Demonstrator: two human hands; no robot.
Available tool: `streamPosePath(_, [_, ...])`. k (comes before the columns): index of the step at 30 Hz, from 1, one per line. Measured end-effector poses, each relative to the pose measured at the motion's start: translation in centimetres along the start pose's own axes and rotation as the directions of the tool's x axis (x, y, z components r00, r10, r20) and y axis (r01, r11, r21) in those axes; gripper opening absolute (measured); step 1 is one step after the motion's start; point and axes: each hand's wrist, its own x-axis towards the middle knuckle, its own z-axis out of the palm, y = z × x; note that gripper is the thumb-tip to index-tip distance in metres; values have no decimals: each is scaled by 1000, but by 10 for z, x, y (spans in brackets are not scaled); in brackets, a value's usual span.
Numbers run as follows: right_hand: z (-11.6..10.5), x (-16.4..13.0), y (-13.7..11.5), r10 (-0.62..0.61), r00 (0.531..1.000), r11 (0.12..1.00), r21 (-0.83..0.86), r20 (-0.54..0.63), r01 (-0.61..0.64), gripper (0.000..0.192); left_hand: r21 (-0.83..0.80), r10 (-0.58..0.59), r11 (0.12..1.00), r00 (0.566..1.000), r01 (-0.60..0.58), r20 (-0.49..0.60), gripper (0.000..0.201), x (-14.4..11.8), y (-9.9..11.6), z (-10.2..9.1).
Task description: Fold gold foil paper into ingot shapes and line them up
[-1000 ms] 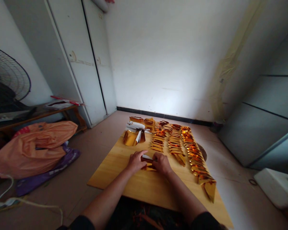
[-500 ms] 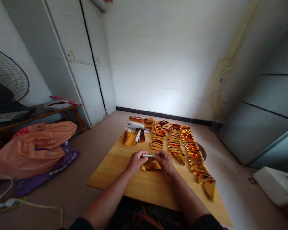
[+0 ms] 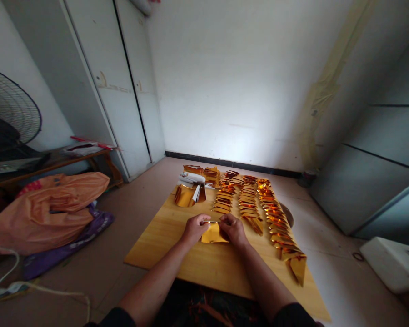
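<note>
Lying far left on the board (image 3: 157, 247), curled foil (image 3: 184, 196) sits beyond the left hand (image 3: 192, 230), which pinches one end of a gold sheet (image 3: 214, 234) at near centre. Its far edge seems mid-fold; the next move likely calls for even pressure along it. The right hand (image 3: 234, 230) grips the other end. Folded pieces (image 3: 248, 202) lie in rows, farther right.

No legible text, pale marks on purple bag (image 3: 70, 248), too blurred to read
</note>
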Motion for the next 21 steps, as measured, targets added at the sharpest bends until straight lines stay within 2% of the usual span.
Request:
streamPosePath(4, [-1, 3, 6, -47, 998, 976, -217, -46, 36, 23, 195, 27, 980, 1000, -29, 13, 27, 1, 3, 1])
streamPosePath(7, [-3, 2, 7, -110, 993, 881, -467, -43, 78, 9, 432, 85, 897, 996, -92, 35, 26, 0, 7, 2])
streamPosePath(9, [-3, 2, 6, -197, 980, 745, -650, 6, 153, 6, 564, 145, 808, 986, -168, 85, 26, -1, 11, 2])
streamPosePath(11, [-3, 2, 3, -292, 951, 559, -790, 98, 253, 12, 650, 193, 721, 970, -241, 147, 27, -3, 15, 2])
streamPosePath(14, [-1, 2, 1, -340, 911, 322, -882, 232, 345, 15, 730, 209, 629, 963, -267, 171, 25, -6, 20, 2])
streamPosePath(17, [0, 2, -1, -318, 897, 173, -911, 308, 374, 13, 772, 248, 581, 959, -259, 135, 26, -9, 23, 1])
streamPosePath(19, [1, 0, -3, -304, 895, 108, -922, 326, 373, 10, 784, 290, 556, 949, -274, 126, 23, -11, 24, 0])
streamPosePath(21, [2, -3, -7, -307, 894, 55, -932, 325, 358, 10, 792, 313, 530, 938, -304, 151, 12, -11, 25, 1])
